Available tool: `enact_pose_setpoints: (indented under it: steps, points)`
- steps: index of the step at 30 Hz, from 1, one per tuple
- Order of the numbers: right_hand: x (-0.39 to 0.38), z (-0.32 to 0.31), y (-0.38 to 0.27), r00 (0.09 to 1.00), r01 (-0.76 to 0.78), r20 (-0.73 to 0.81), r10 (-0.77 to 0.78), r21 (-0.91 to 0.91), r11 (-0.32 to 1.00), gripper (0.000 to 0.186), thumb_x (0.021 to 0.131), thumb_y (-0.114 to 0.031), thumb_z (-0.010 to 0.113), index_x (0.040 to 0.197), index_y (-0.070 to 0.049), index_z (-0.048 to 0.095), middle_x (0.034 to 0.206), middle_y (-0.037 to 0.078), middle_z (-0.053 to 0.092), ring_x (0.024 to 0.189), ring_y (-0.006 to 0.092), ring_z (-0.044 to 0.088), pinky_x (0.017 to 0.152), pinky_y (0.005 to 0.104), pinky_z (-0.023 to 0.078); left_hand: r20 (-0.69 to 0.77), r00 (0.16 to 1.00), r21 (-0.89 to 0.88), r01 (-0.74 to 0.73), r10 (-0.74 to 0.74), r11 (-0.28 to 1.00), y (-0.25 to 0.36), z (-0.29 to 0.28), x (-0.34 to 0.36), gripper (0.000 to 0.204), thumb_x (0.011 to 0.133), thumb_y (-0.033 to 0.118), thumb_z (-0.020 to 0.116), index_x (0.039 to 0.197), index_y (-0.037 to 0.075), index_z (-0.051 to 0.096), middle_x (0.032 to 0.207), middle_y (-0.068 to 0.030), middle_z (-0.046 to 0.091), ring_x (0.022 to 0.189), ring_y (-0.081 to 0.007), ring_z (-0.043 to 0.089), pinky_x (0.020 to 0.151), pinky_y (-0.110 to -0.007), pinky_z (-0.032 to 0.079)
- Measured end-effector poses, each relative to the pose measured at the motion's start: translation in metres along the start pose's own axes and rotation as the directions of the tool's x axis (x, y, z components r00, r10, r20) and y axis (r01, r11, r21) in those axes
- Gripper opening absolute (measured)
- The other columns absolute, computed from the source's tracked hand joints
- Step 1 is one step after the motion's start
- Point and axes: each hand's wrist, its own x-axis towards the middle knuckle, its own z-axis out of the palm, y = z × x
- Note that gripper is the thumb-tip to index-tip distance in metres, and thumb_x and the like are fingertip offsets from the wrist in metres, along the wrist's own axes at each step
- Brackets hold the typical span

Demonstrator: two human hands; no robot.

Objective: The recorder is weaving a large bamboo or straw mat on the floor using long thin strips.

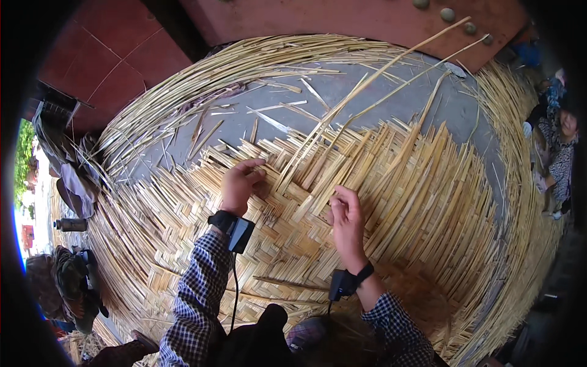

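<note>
A large woven mat (pixel 287 235) of flat, straw-coloured split strips, perhaps reed, spreads below my hands in a slanting weave. My left hand (pixel 238 185) is over its upper middle, fingers bent and apart, with nothing visible between them. To the right, my right hand (pixel 348 223) has its fingers curled in close to the thumb beside the strips; whatever they grip, if anything, is hidden. Between the hands, long loose strips (pixel 367 85) rise from the weave toward the upper right, well past the mat's ragged far edge.
Bundled long stalks (pixel 244 58) curve around the far side. Cut scraps (pixel 269 116) lie on the grey floor (pixel 379 79). A dark bottle (pixel 70 225) and piled clothing (pixel 67 284) are at left. Another person (pixel 556 140) is at far right, near a reddish board (pixel 379 24) with round stones.
</note>
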Motion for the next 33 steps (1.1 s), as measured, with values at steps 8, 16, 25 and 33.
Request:
enact_pose_setpoints:
  steps: [8, 16, 25, 33]
  points:
    - [-0.052, -0.017, -0.003, 0.930, 0.285, 0.302, 0.211, -0.953, 0.104, 0.069, 0.101, -0.032, 0.053, 0.153, 0.006, 0.028, 0.054, 0.004, 0.062, 0.043, 0.0188, 0.057, 0.040, 0.0352, 0.044, -0.111, 0.990, 0.112, -0.071, 0.084, 0.991, -0.023, -0.006, 0.010, 0.019, 0.090, -0.005, 0.066, 0.108, 0.003, 0.069, 0.085, -0.0033, 0.068, 0.067, -0.0130, 0.063, 0.056, -0.029, 0.052]
    - [-0.060, -0.020, 0.006, 0.915, 0.370, 0.362, 0.177, -0.929, -0.014, 0.067, 0.092, -0.010, 0.050, 0.148, 0.018, 0.026, 0.054, 0.007, 0.063, 0.042, 0.0187, 0.058, 0.035, 0.0368, 0.043, -0.257, 0.578, 0.800, -0.322, 0.774, 0.506, -0.011, 0.011, -0.026, 0.034, 0.089, -0.001, 0.066, 0.122, 0.006, 0.061, 0.120, -0.0096, 0.058, 0.089, -0.0196, 0.061, 0.073, -0.033, 0.055]
    - [-0.124, -0.040, 0.028, 0.932, 0.252, 0.359, 0.055, -0.746, 0.616, 0.048, 0.105, -0.021, 0.047, 0.151, -0.009, 0.038, 0.103, 0.012, 0.063, 0.091, 0.0182, 0.064, 0.082, 0.0367, 0.050, 0.449, 0.830, 0.887, -0.458, 0.330, -0.055, -0.071, 0.097, 0.069, 0.037, 0.093, 0.041, 0.061, 0.080, 0.007, 0.068, 0.071, -0.0177, 0.064, 0.069, -0.0364, 0.065, 0.058, -0.050, 0.051]
    - [-0.302, -0.178, -0.106, 0.959, -0.022, 0.184, 0.214, -0.709, 0.705, 0.048, 0.104, -0.026, 0.050, 0.144, -0.001, 0.045, 0.126, 0.023, 0.064, 0.116, 0.0381, 0.061, 0.098, 0.0444, 0.048, 0.707, 0.686, 0.689, -0.616, 0.169, -0.383, -0.126, 0.050, 0.166, 0.043, 0.090, 0.042, 0.061, 0.076, 0.002, 0.064, 0.070, -0.0218, 0.061, 0.071, -0.0439, 0.062, 0.060, -0.052, 0.048]
